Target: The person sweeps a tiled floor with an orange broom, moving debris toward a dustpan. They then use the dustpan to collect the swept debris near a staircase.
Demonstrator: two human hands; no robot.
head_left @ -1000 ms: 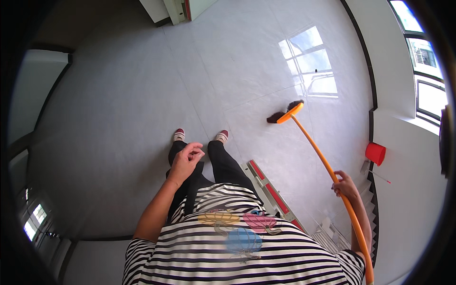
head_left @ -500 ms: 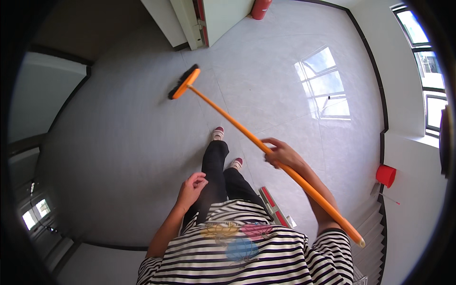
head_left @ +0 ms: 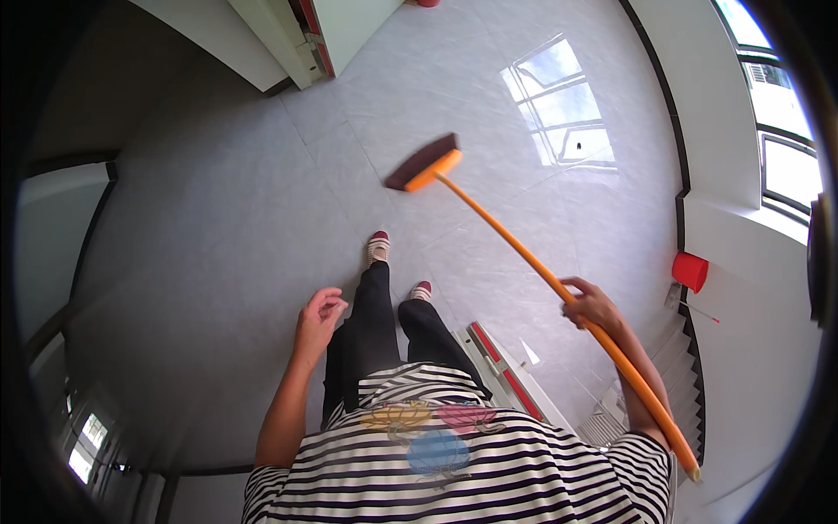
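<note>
Right hand (head_left: 590, 306) is wrapped around the long orange broom handle (head_left: 524, 253), fingers curled over the shaft at about its middle; the handle runs diagonally from lower right to upper left; its butt end sticks out past the right elbow near the lower right edge; the flat orange broom head with dark bristles (head_left: 424, 163) sits well up and left of the grip, over the floor ahead of the feet; cannot tell whether the bristles touch the tiles or hover just above.

Left hand (head_left: 319, 314) holds nothing; fingers loosely curled, hanging beside the left thigh, well apart from the broom.

Person stands in dark trousers and a black-and-white striped shirt (head_left: 454, 472); two red-and-white shoes (head_left: 378, 247) point toward the broom head, left foot slightly ahead.

Floor is pale grey glossy tile (head_left: 218, 218) with thin grout lines; a bright window reflection (head_left: 559, 109) lies on it just right of the broom head; a white door frame with a red edge (head_left: 301, 35) stands at top centre; a white wall with a dark skirting line curves down the right side; a small red cup-shaped container (head_left: 690, 271) is mounted on that wall, near the right hand but apart from it; a grey threshold strip with red bars (head_left: 502, 371) lies just behind the right leg; windows (head_left: 790, 166) show at far right.
</note>
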